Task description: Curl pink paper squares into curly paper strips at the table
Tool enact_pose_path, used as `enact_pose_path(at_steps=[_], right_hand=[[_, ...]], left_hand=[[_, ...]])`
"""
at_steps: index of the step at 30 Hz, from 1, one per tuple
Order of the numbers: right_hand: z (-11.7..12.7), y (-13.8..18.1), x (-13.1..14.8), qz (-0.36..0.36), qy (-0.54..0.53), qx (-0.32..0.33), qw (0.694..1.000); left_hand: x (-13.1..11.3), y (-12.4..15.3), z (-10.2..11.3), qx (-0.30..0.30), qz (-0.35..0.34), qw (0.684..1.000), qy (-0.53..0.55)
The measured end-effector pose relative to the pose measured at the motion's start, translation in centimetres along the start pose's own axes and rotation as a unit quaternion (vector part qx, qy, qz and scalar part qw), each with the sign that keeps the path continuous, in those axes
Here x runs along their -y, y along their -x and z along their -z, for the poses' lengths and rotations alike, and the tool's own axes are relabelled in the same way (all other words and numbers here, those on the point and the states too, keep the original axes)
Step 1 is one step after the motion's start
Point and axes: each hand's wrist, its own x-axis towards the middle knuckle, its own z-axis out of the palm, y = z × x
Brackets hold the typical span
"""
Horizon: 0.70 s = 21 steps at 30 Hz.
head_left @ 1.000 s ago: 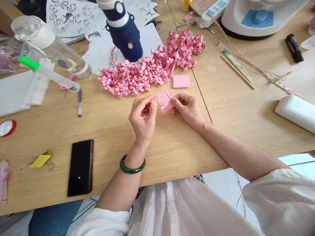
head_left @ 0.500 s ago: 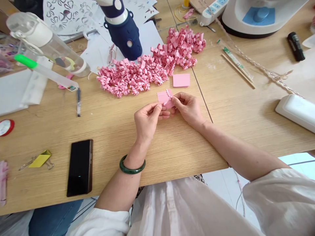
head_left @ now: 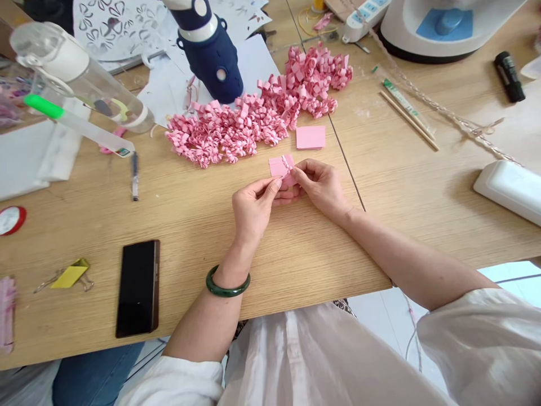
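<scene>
the pink paper piece [head_left: 277,167] sits just above the centre of the frame, between the hands, with a row of small pale curls [head_left: 287,163] running across it. it looks thin, so the likeliest trouble is a tear or a crease: if the two hands pull unevenly, or a thumb presses too hard, the narrow curls could flatten or rip. a loosened grip could also let the curled row spring out of line, since the paper seems to be held only at its edges. the stack of pink slips [head_left: 310,138], just above the right hand, is close enough that a stray knuckle might nudge it askew; the heap of pink paper loops [head_left: 230,128] in the upper middle could likewise catch on a finger.

the left hand [head_left: 253,204] is nearly closed at the tips, thumb and forefinger pinching at the paper's lower edge, its other fingers reaching under toward the right. the right hand [head_left: 322,185] pinches the paper's right side between thumb and forefinger, the rest of its fingers partly hidden. whether the fingertips of both hands touch beneath the paper, i cannot tell.
</scene>
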Motion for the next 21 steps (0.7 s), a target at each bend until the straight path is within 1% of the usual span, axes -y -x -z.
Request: enact_pose_path(at_steps=[6, 10, 15, 21], right_hand=[[-0.12, 0.06, 0.22, -0.016, -0.003, 0.000, 1.000], [-0.21, 0.04, 0.27, -0.011, -0.002, 0.004, 1.000], [-0.24, 0.21, 0.61, -0.025, 0.005, 0.006, 1.000], [-0.19, 0.36, 0.71, -0.014, 0.024, 0.022, 0.999]], left_hand=[[-0.09, 0.05, -0.08, 0.000, 0.006, 1.000, -0.002], [-0.10, 0.02, -0.13, -0.013, 0.008, 1.000, 0.005], [-0.21, 0.03, -0.24, -0.023, 0.008, 1.000, -0.002], [-0.09, 0.08, -0.10, -0.034, -0.005, 0.999, -0.032]])
